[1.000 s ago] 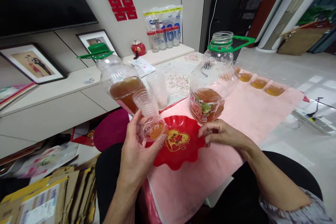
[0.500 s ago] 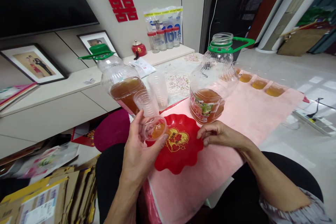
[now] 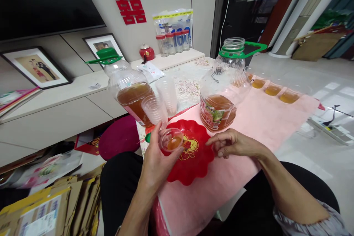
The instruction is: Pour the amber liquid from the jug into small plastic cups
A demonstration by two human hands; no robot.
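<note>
Pink-clothed bench, red plate at the near edge.
A light, flimsy plastic cup is gripped by the left hand at its sides, best held gently, level; the right hand rests loosely curled, nothing held.

Left hand raised, fingers curled in a grasp, palm facing right. Right hand lies opposite, palm down, fingers loosely curled, forearm extended.

The red plate's left rim is being hidden by the left hand and its cup; the capped jug's base is being covered by stacked cups.
</note>
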